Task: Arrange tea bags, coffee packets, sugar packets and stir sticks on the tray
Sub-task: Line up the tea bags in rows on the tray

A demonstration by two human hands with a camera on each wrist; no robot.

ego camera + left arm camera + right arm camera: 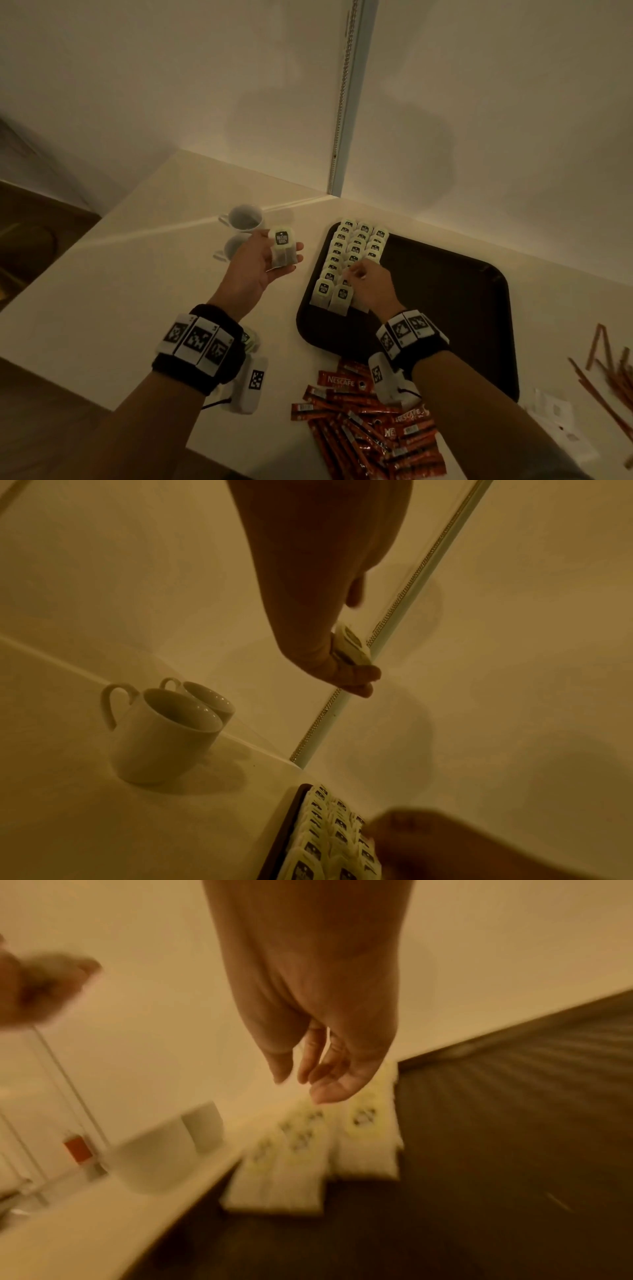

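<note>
With your left hand (pixel 263 262) pinching a spare tea bag (pixel 283 249) beside the tray (pixel 445 308) and your right hand (pixel 368 284) loose-fingered over the rows of tea bags (pixel 346 263) at its left end, a careless brush could knock them crooked.

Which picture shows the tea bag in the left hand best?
The head view: the held tea bag faces the camera, label readable, pinched in the left hand. The left wrist view shows it only edge-on. The right wrist view shows just a blur there.
</note>
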